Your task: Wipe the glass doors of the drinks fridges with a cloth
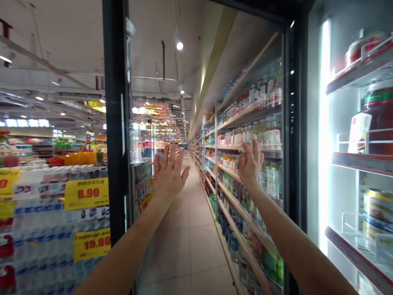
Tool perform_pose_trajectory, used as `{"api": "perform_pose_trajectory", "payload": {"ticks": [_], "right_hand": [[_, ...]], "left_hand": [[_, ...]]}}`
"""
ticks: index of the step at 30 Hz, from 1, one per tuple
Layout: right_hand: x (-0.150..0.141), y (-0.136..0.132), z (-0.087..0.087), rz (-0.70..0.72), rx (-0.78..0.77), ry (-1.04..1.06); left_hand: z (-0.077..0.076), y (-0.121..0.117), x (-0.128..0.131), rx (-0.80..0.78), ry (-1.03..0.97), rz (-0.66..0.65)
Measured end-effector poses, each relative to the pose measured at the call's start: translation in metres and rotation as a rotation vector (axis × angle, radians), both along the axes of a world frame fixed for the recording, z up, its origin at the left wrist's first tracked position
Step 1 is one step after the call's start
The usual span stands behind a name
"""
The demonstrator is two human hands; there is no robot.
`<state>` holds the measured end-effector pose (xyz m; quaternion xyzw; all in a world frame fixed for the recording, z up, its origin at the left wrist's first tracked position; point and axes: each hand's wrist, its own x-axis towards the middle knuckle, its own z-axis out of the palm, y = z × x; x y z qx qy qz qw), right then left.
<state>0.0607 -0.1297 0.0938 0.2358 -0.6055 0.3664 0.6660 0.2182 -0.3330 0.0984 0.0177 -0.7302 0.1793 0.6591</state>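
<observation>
A glass cooler door (116, 123) with a black frame stands swung open in front of me. My left hand (168, 174) is raised at the door's pane, palm forward, with its fingers spread and nothing held. Against the right part of the same pane, my right hand (250, 164) is closed on a crumpled white cloth (246, 145), which shows only in part past the fingers. Whether it is fabric or paper I cannot tell.
At the right, the lit cooler's shelves (362, 163) hold bottles and cans (379, 217). Stacked packs of bottled water (39, 241) with yellow price signs (86, 193) stand at the left. Through the glass appear a tiled aisle (181, 254) and long drink shelves (236, 180).
</observation>
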Motion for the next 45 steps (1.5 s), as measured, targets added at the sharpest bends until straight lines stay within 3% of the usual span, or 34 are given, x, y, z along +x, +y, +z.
{"api": "perform_pose_trajectory", "payload": {"ticks": [2, 3, 6, 8, 9, 12, 14, 18, 19, 20, 23, 25, 26, 30, 31, 33, 36, 38, 40, 43, 44, 45], "right_hand": [[-0.002, 0.000, 0.005, 0.019, -0.127, -0.058], [0.002, -0.004, 0.005, 0.028, -0.090, -0.037], [0.016, -0.020, -0.003, 0.032, 0.295, 0.117], [0.017, -0.019, -0.005, 0.023, 0.413, 0.156], [0.014, -0.015, -0.004, 0.018, 0.355, 0.124], [0.001, -0.001, 0.006, 0.017, -0.049, -0.048], [0.002, -0.003, 0.007, 0.025, -0.110, -0.056], [0.019, -0.022, -0.008, 0.048, 0.399, 0.174], [0.019, -0.022, -0.010, 0.046, 0.451, 0.189], [0.017, -0.020, -0.010, 0.040, 0.418, 0.167], [0.005, -0.007, -0.001, 0.029, -0.011, -0.001], [0.007, -0.010, 0.002, 0.037, -0.151, -0.039], [0.012, -0.016, 0.000, 0.043, -0.103, -0.012], [0.033, -0.037, -0.015, 0.066, 0.508, 0.256], [0.031, -0.034, -0.016, 0.059, 0.564, 0.285], [0.014, -0.016, -0.007, 0.024, 0.402, 0.212], [-0.013, 0.011, 0.014, -0.013, -0.106, -0.041], [-0.014, 0.010, 0.019, -0.006, -0.199, -0.079], [0.000, -0.006, 0.014, 0.010, 0.019, 0.041], [0.016, -0.023, 0.004, 0.017, 0.541, 0.280], [0.014, -0.020, 0.005, 0.005, 0.591, 0.293], [0.008, -0.013, 0.010, -0.010, 0.539, 0.261]], "left_hand": [[0.000, 0.001, 0.000, 0.007, 0.001, -0.012], [0.000, 0.001, 0.000, 0.011, 0.002, -0.021], [0.000, 0.001, 0.000, 0.018, -0.005, -0.045], [0.000, 0.000, 0.000, 0.016, -0.007, -0.044], [0.000, 0.000, 0.000, 0.013, -0.006, -0.039], [-0.001, -0.001, 0.000, 0.008, -0.011, -0.028], [-0.001, -0.001, 0.000, 0.011, -0.016, -0.031], [-0.001, -0.002, 0.000, 0.008, -0.014, -0.022], [-0.001, -0.002, -0.001, 0.008, -0.012, -0.021], [-0.001, -0.002, -0.001, 0.009, -0.012, -0.022], [-0.001, -0.001, -0.001, 0.013, -0.015, -0.036], [-0.001, -0.001, 0.000, 0.012, -0.014, -0.037], [-0.001, -0.001, 0.000, 0.010, -0.011, -0.034], [-0.001, -0.003, 0.000, 0.002, -0.003, -0.030], [-0.001, -0.003, 0.000, 0.001, -0.003, -0.030], [-0.001, -0.003, 0.000, -0.001, 0.000, -0.025], [-0.001, -0.002, -0.001, -0.006, 0.007, -0.011], [-0.001, -0.001, 0.000, -0.005, 0.007, -0.015], [-0.001, -0.002, 0.000, 0.000, 0.002, -0.024], [-0.001, -0.003, 0.000, 0.010, -0.002, -0.048], [-0.001, -0.003, 0.000, 0.013, -0.001, -0.058], [-0.001, -0.004, -0.001, 0.015, -0.002, -0.064]]}}
